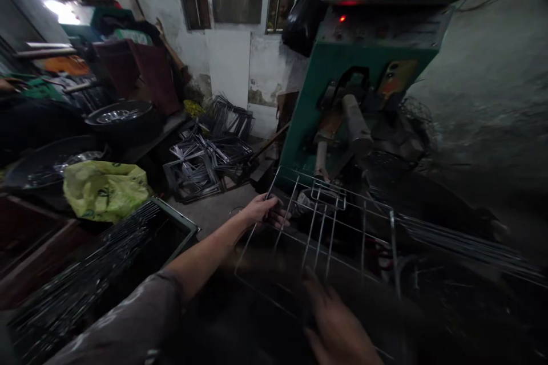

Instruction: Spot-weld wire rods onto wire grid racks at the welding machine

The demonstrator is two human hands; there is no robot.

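A wire rack (314, 228) of thin metal rods lies tilted before me, below the electrode arms of a green machine. My left hand (266, 211) is closed around its left edge, the thumb on top and the fingers under the wire. At the near side, my right hand (338, 319) is smeared by motion. It is close to the rack's wires, but whether it touches them I cannot make out. A small wire loop (329, 194) sits at the rack's far edge, near the lower electrode (322, 159).
The green machine (303, 102), with a red light and a phone (396, 80) on its front, stands ahead. Wire frames (205, 154) are heaped on the floor. A crate of rods (171, 214) and a yellow-green sack (105, 188) are at left; long rods (466, 245) lie at right.
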